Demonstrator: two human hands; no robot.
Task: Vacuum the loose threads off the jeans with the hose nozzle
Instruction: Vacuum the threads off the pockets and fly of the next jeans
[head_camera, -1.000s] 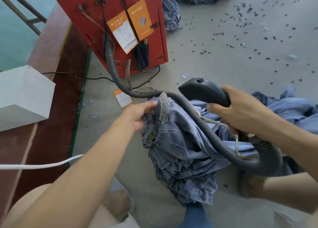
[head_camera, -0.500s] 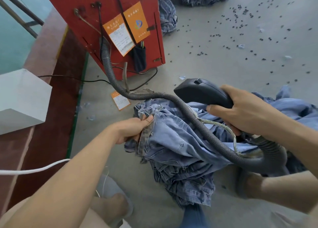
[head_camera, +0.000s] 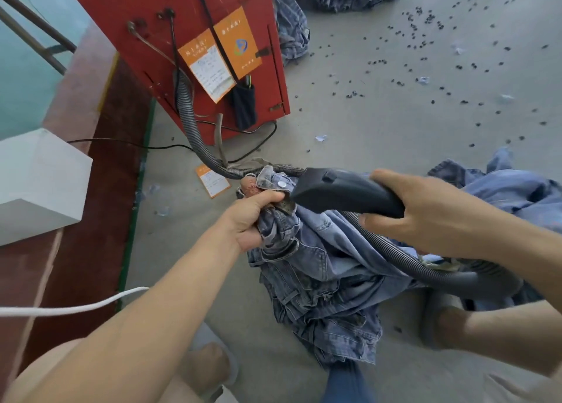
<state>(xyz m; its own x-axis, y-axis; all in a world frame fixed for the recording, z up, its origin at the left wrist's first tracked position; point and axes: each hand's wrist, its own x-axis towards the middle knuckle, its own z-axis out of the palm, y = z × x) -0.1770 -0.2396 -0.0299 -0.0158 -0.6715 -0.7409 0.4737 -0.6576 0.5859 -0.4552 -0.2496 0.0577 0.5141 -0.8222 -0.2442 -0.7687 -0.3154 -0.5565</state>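
Two hands: both busy
Left hand (head_camera: 254,217): grips the jeans (head_camera: 322,265) at the waistband
Right hand (head_camera: 422,217): holds the nozzle (head_camera: 340,191), its mouth against the waistband

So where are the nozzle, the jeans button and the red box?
nozzle (head_camera: 340,191), head view, dark top face.
jeans button (head_camera: 282,184), head view, its silver centre.
red box (head_camera: 188,13), head view, bare front panel.
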